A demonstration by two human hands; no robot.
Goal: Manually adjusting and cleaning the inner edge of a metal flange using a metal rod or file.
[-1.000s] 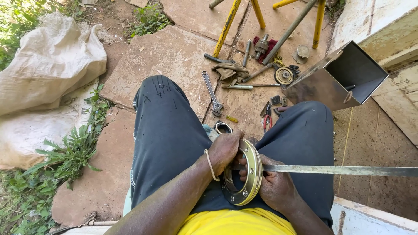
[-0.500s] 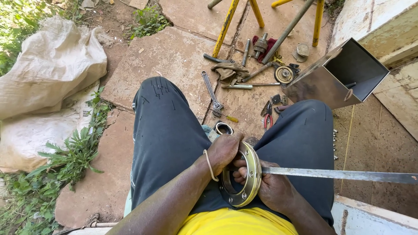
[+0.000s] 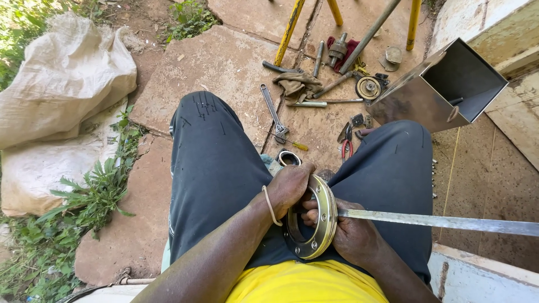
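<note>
Two hands clamp a metal ring [image 3: 314, 221] upright in the lap: left hand [image 3: 292, 188] curled over its rim, right hand [image 3: 351, 235] gripping a long flat blade [image 3: 438, 221] against it. Step: working the ring's edge; the next stroke likely needs steady counter-pressure.

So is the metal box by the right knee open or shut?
Open. The metal box lies tipped on its side, its mouth facing the camera, dark inside walls visible, nothing clearly inside.

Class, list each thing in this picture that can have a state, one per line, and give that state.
Left hand: closed on the ring's top edge.
Right hand: gripping behind the ring.
Metal ring: held upright on edge over the lap.
Flat metal strip: level, running rightward from the ring.
Metal box: tipped, open mouth showing.
Adjustable wrench: lying flat on stone.
Sack: slumped, crumpled.
</note>
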